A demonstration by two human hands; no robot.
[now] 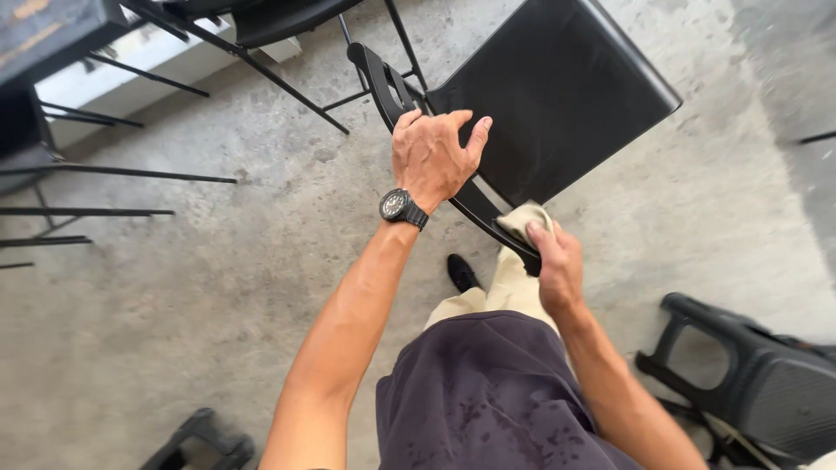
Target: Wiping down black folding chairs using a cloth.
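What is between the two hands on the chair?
In the head view, a bare stretch of the black chair's backrest bar runs between the left hand, gripping its top, and the right hand, pressing a beige cloth to it.

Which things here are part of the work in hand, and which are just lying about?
In use: black chair, cloth, left hand, right hand.

Lying about: other chair on the floor at right, metal-legged furniture at left.

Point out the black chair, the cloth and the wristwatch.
black chair (557, 96): head view, on the flat seat panel.
cloth (522, 218): head view, on the beige fold above the right hand's fingers.
wristwatch (396, 205): head view, on the dial at the left wrist.
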